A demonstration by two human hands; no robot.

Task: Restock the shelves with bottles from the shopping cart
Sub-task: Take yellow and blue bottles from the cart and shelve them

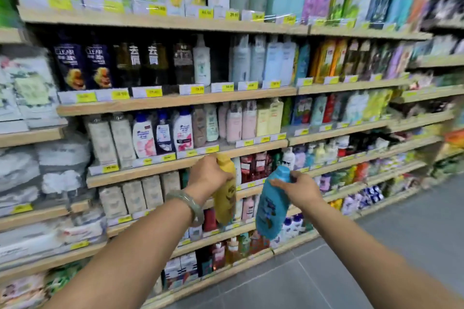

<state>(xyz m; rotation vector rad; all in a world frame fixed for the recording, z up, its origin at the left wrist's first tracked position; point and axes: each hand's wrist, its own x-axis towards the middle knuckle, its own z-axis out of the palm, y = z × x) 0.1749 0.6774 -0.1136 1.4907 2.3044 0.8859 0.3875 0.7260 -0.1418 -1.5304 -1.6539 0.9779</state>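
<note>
My left hand [207, 175] grips a yellow bottle [226, 198] near its top, with the bottle hanging down in front of the lower shelves. A pale green bangle sits on that wrist. My right hand [298, 188] holds a blue bottle [272, 204] by its upper end, and the bottle tilts down and to the left. Both bottles hang close together in front of the wooden shelves [175, 101]. The shopping cart is out of view.
Several wooden shelf rows hold shampoo and body-wash bottles with yellow price tags. Tissue packs [27, 90] fill the left bay. A gap shows beside a white bottle [202, 63] on the second shelf. Grey tiled floor [376, 246] lies at the lower right.
</note>
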